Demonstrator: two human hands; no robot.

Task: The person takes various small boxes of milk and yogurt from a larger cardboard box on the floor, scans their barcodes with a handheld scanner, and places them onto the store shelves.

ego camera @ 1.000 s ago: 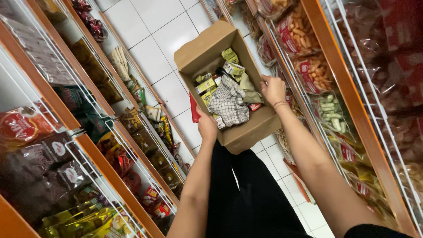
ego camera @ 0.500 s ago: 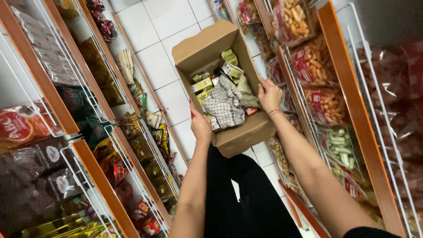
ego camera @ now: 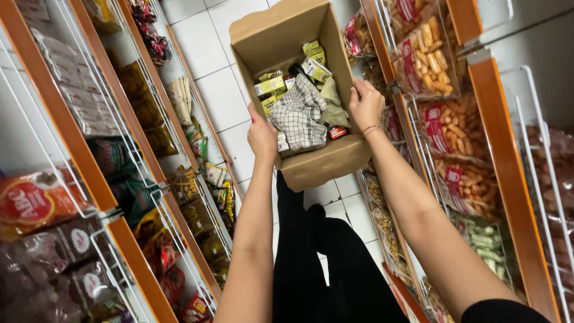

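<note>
cardboard box [ego camera: 323,161] lifted higher | left hand [ego camera: 262,134], right hand [ego camera: 366,104]: each grip closed on box walls (checked cloth [ego camera: 299,116] inside)

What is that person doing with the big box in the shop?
A person is holding an open cardboard box with both hands, standing in a narrow aisle between two snack shelves. The left hand grips one side wall and the right hand grips the other. Inside the box lie small yellow-green packets, a checked cloth and a few other small things. Bags of snacks fill the wire racks on the right, and the white tiled floor shows below the box.
</note>
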